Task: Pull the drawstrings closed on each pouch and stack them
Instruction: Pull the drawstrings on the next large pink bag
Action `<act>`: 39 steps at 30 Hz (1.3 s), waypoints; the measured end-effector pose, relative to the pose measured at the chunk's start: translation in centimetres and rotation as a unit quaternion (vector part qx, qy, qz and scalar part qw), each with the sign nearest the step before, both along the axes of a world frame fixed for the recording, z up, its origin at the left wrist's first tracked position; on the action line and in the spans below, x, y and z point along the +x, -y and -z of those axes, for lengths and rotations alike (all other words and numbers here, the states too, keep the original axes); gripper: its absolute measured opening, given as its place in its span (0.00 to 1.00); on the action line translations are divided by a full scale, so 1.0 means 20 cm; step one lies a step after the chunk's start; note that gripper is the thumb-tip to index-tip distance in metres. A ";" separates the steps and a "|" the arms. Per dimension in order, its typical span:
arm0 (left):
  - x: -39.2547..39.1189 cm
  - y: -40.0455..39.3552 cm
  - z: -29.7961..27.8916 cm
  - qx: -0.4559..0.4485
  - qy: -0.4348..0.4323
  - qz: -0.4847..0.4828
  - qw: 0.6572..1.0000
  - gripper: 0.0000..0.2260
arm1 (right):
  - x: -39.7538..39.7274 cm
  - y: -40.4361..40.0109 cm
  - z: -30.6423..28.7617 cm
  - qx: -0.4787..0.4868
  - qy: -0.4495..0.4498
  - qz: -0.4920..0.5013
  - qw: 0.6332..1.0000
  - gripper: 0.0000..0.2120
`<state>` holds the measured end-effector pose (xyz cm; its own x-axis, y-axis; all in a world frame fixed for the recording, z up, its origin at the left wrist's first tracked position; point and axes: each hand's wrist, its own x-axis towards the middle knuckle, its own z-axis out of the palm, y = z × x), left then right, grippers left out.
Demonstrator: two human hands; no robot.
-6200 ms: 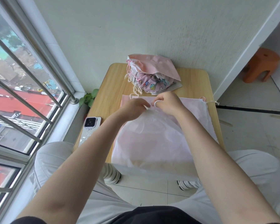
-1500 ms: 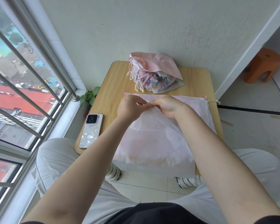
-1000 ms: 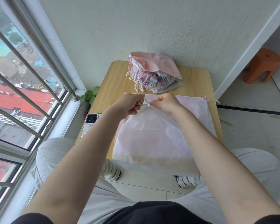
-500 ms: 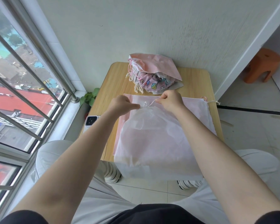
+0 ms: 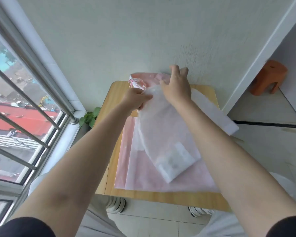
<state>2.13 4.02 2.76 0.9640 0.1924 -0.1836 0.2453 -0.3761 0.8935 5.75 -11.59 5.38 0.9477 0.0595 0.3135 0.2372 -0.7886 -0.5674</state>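
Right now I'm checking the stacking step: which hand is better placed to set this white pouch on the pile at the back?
Left. The left hand already grips the white pouch at its gathered neck, right beside the pink pile. The right hand hovers open above, holding nothing.

Pale green wall (image 5: 126, 40) behind small wooden counter (image 5: 161, 197). Barred window (image 5: 24, 106) left, daylight outside. Orange plastic stool (image 5: 267, 77) right, on grey tiled floor (image 5: 263, 147).
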 end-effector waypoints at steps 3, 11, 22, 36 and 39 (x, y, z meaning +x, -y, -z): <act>0.15 -0.08 -0.04 -0.210 0.039 -0.176 0.961 0.10 | 0.09 0.01 -0.06 -0.027 0.064 0.025 0.997 0.15; 0.43 -0.20 0.13 -0.318 -0.021 -0.296 0.900 0.07 | 0.44 -0.02 0.20 -0.134 -0.071 -0.034 0.988 0.23; 0.51 -0.29 0.32 -0.322 -0.063 -0.295 0.897 0.16 | 0.62 -0.08 0.45 -0.155 -0.188 -0.040 0.969 0.27; -0.02 0.08 0.31 -0.079 -0.220 -0.120 0.965 0.07 | 0.04 0.29 0.61 -0.221 -0.277 -0.012 0.935 0.14; -0.08 0.15 0.33 -0.019 -0.204 -0.089 0.975 0.07 | -0.02 0.32 0.64 -0.201 -0.259 -0.014 0.945 0.15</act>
